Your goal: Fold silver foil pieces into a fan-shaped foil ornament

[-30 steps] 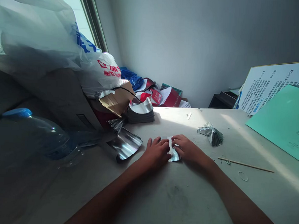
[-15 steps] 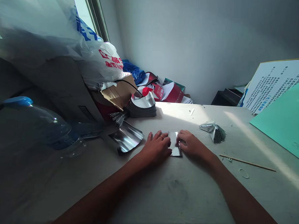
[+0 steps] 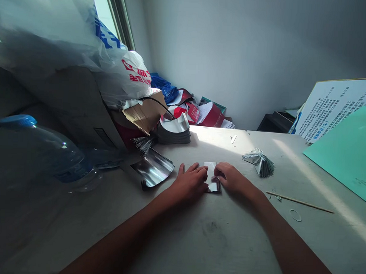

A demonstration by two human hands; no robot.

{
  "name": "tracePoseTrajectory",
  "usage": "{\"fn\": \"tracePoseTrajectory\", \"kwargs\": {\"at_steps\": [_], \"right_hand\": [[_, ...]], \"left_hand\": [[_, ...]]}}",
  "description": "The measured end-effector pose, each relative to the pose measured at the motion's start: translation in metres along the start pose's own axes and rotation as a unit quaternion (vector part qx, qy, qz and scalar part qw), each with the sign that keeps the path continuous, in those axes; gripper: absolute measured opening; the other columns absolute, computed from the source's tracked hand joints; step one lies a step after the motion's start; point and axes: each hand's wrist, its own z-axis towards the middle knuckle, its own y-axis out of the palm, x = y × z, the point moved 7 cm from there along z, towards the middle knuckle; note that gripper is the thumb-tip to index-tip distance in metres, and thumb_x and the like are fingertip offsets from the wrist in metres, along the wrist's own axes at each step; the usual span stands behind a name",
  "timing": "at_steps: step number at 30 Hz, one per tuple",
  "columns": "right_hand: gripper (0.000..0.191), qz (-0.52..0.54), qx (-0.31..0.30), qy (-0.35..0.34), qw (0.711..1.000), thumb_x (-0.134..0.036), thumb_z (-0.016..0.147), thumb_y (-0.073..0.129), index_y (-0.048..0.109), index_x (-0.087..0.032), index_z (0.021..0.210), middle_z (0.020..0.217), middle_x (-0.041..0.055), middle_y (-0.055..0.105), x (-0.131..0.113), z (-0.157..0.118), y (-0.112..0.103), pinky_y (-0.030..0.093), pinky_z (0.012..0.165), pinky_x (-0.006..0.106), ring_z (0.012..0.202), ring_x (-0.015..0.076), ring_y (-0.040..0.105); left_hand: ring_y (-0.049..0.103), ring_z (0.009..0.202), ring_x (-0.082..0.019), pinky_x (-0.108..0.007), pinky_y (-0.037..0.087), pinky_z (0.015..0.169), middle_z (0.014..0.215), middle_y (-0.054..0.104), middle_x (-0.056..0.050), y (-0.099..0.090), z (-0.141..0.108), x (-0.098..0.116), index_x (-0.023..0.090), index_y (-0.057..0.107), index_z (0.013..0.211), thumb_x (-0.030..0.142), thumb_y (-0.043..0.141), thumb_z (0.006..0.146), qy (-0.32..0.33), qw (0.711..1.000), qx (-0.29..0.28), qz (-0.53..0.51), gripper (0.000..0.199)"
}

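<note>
The silver sheet (image 3: 212,176) lies flat on the bench (image 3: 217,243) between both hands, its long axis running away from the person, its near end angled slightly right. The left hand (image 3: 191,181) rests on its left edge, fingers loosely spread (a ring on one). The right hand (image 3: 230,175) has bent fingers at the right edge; whether they pinch it, I cannot tell.

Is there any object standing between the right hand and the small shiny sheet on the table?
Nothing visible stands between them: the right hand touches the right side of the shiny sheet; the wooden stick lies farther right.
</note>
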Motion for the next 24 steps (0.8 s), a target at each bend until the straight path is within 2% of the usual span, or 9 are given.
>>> {"fn": "tracePoseTrajectory", "kwargs": {"at_steps": [6,12,24], "right_hand": [[0.009,-0.010,-0.002,0.037,0.999,-0.010,0.085,0.056,0.058,-0.018,0.084,0.092,0.0037,0.063,0.003,0.002,-0.003,0.041,0.081,0.030,0.091,0.0192,0.055],[0.018,-0.027,-0.013,0.044,0.999,-0.011,0.083,0.061,0.067,-0.018,0.099,0.103,0.0059,0.067,0.004,0.003,-0.007,0.042,0.089,0.033,0.103,0.0225,0.055],[0.039,0.004,-0.072,0.046,0.996,-0.020,0.084,0.065,0.063,-0.020,0.123,0.127,0.0108,0.058,0.018,0.002,-0.001,0.041,0.106,0.041,0.121,0.0259,0.052]], "left_hand": [[0.024,0.151,-0.032,-0.078,0.012,0.115,0.152,0.046,-0.001,-0.005,-0.003,0.004,0.023,0.051,0.106,0.032,0.048,0.096,-0.011,1.000,-0.013,0.003,0.014],[0.028,0.149,-0.033,-0.075,0.016,0.116,0.151,0.047,-0.002,-0.007,-0.002,0.004,0.023,0.053,0.106,0.033,0.049,0.096,-0.004,1.000,-0.008,0.018,0.015],[0.024,0.151,-0.033,-0.074,0.014,0.117,0.156,0.042,-0.003,-0.005,-0.002,0.002,0.023,0.054,0.108,0.033,0.048,0.096,-0.011,1.000,-0.017,0.018,0.016]]}}
